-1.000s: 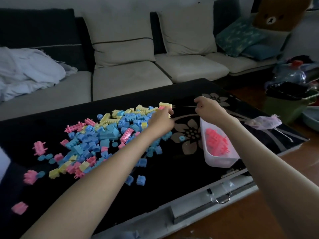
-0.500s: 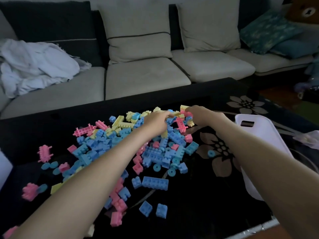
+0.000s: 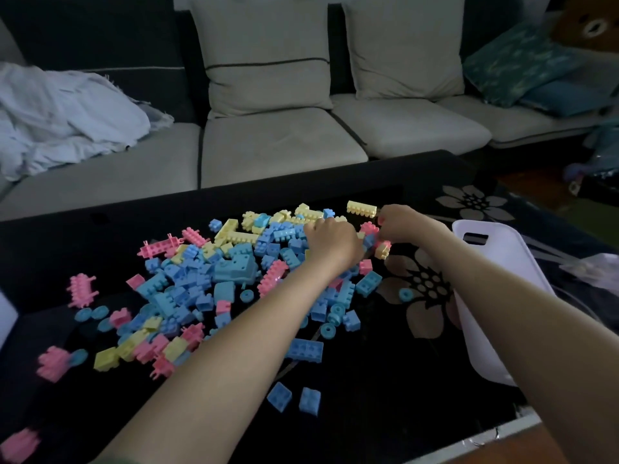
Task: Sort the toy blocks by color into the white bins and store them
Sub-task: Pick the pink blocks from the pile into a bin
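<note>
A heap of pink, blue and yellow toy blocks covers the black table. My left hand rests knuckles-up on the heap's far right side, its fingers curled down among the blocks and hidden. My right hand is just to its right, with fingertips pinched on a pink block at the heap's edge. A long yellow block lies just behind that. The white bin stands to the right, and my right forearm hides its inside.
Two loose blue blocks lie near the front edge and stray pink blocks at the left. A pale sofa with a crumpled white cloth runs behind the table. Bags and clutter sit on the floor at the right.
My right hand left the bin and came left to the heap's edge beside my left hand. The view swung left, so the bin now sits at the right edge.
</note>
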